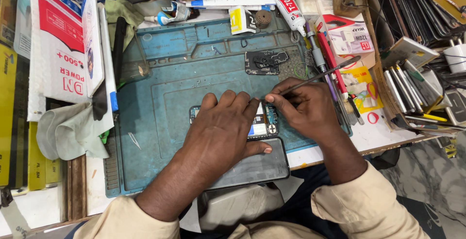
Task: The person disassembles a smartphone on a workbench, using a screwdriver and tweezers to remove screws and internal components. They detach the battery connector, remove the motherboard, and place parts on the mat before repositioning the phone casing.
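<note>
— Where's your opened blue-framed phone body [264, 122]?

— Near the blue rubber mat's [160, 103] front edge, pinned under your flat left hand [221, 132].

— Your right hand [303, 108] pinches the thin metal tweezers [315, 77] (tips hidden); a slip could gouge the board.

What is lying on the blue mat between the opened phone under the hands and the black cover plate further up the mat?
In the head view, the blue mat between the opened phone and the black cover plate is mostly bare; only the right hand with its thin tool crosses it.
</note>
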